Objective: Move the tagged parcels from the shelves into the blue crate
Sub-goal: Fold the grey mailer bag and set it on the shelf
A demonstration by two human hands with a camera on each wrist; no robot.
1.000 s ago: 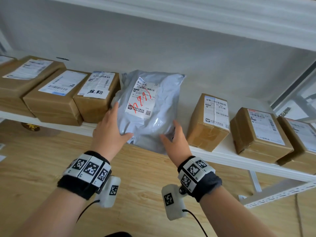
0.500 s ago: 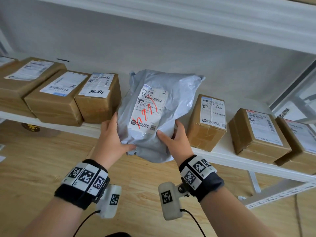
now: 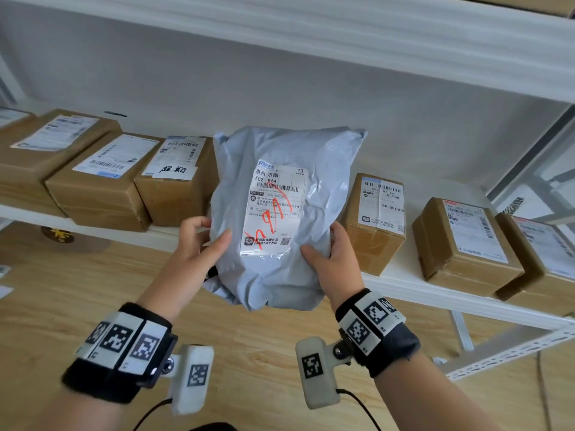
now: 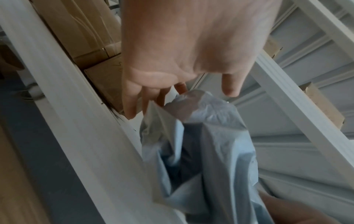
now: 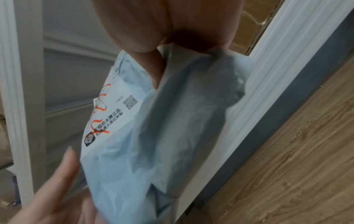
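At the shelf's [image 3: 404, 283] front edge, you stand with one grey poly-bag parcel [image 3: 280, 219] lifted off the board and held upright in front of the row. Toward the shelf's left end, three brown cartons [image 3: 93, 178] sit side by side, the third carrying a handwritten slip. Your left hand [image 3: 199, 244] grips the bag's lower left edge, thumb across the front and fingers [image 4: 132, 103] curled behind the plastic. Its label [image 3: 273, 209], scrawled in red marker, faces you. Your right hand [image 3: 333, 259] pinches the lower right edge, thumb on the front beside the label and fingers wrapped round the side. Past it, toward the shelf's right end, three more cartons [image 3: 373, 219] remain in place. By the look of it, the job is at an early or middle stage: this parcel is off the shelf but not delivered, the blue crate is nowhere in view, and which of the remaining cartons count as tagged cannot be told. The carry to the crate appears to be next.
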